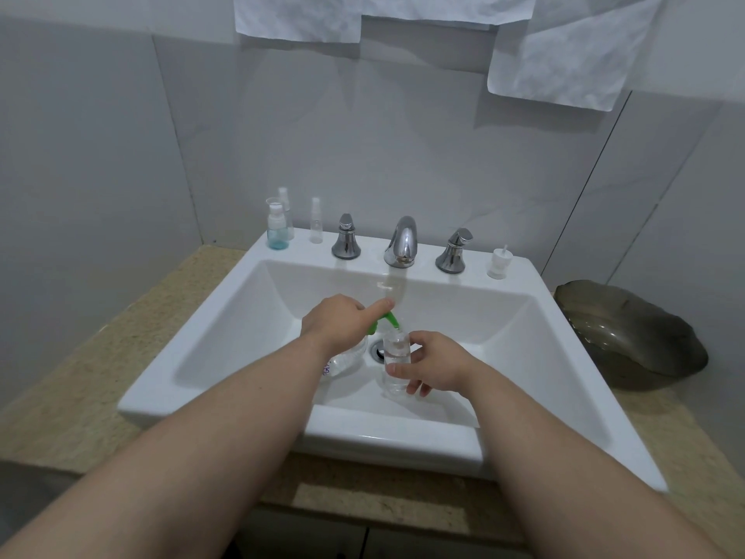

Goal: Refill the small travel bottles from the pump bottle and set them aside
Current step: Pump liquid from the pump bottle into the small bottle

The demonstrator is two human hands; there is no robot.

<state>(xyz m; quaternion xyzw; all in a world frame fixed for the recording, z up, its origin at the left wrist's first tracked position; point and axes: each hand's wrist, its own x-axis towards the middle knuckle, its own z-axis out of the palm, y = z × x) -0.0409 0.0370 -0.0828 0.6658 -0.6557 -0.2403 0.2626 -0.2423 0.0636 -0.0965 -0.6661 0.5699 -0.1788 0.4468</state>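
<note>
Plenty out of sight here!
The left hand covers most of the pump bottle, its purple lettering too blurred to read; the right hand masks the travel bottle on its three-o'clock side; at twelve o'clock, paper sheets run off the top edge.

bathroom; white sink; chrome faucet; tiled wall

Pump bottle tilted, green nozzle over clear travel bottle
</note>
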